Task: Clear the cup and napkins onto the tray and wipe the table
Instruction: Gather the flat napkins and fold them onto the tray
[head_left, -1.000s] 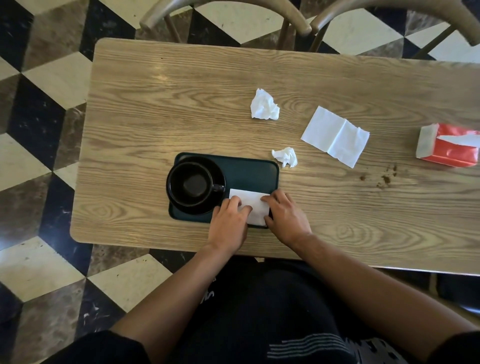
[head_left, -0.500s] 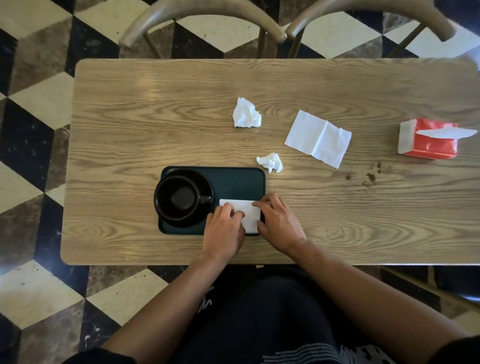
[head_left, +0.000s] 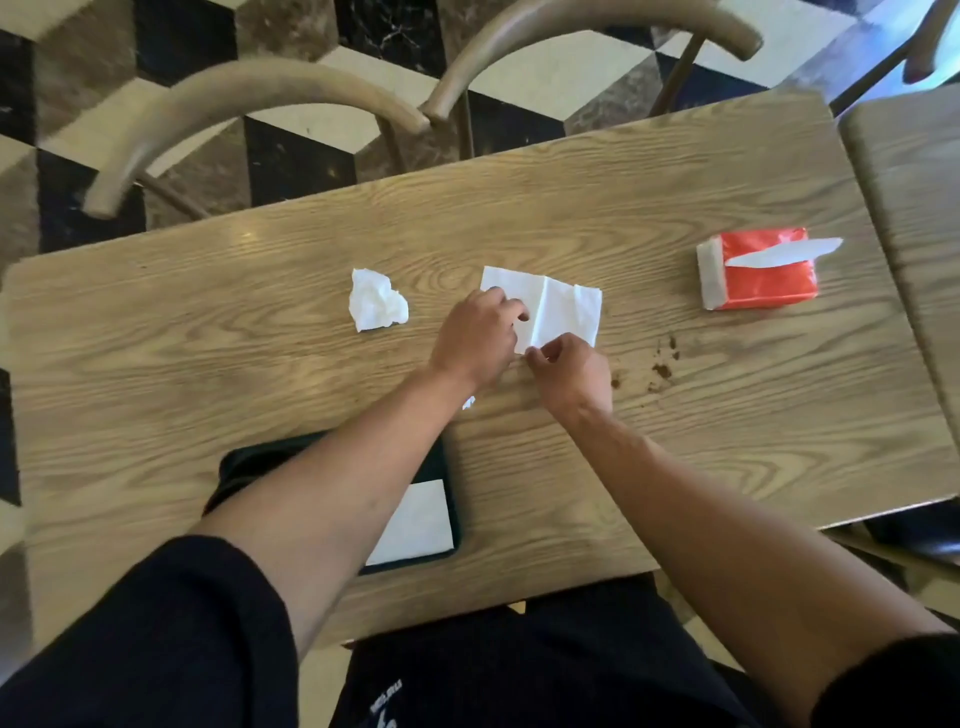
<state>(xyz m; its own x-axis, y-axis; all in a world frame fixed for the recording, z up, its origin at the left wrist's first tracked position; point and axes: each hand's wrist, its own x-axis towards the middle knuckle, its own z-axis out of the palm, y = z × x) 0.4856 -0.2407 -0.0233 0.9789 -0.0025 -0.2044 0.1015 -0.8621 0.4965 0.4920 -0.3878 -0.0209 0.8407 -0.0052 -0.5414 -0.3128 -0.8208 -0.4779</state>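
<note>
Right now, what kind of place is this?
Probably a café: a wood-grain table, curved wooden chair backs on a checkered marble floor, a dark green serving tray and a red tissue pack.

Black short sleeves (head_left: 171, 639) — bare forearms.

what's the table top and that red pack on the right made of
Table top: wood or a wood-look laminate, going by the bold printed-like grain and soft sheen; which one is unclear. Red pack: looks like thin glossy plastic film, wrinkled and shiny, with a white tissue sticking out.

A red tissue pack (head_left: 758, 278) lies near brown stains (head_left: 662, 364), two chairs (head_left: 571, 47) beyond
</note>
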